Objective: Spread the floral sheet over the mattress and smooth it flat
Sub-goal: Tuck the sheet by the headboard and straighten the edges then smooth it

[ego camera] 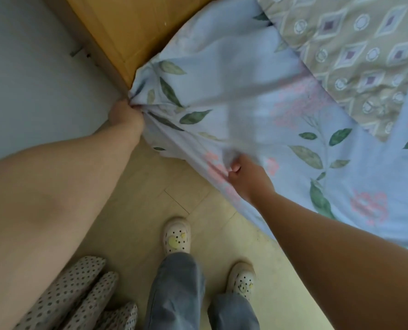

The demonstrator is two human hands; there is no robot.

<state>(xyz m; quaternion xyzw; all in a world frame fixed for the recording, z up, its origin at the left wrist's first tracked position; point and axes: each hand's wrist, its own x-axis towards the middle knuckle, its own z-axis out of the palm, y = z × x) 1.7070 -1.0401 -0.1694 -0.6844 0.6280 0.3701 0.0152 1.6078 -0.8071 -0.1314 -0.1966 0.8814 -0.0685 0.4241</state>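
Floral sheet (234, 91) draped over near-left mattress corner, hanging toward floor (150, 198). Left hand (124, 115) grips bunched sheet corner beside wooden bed frame (126, 25). Right hand (248, 177) pinches sheet edge, nearer, right of left hand.

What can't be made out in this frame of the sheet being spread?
Head view only.
Left hand: fingers buried in the floral sheet's bunched corner.
Sheet's middle: smeared by motion blur.
Sheet's far end: cut off by the top and right edges.
Polka-dot fabric: cut off by the bottom edge, unidentifiable.

White clogs (176, 236) stand on pale floor (138, 186) beside polka-dot fabric (74, 294).
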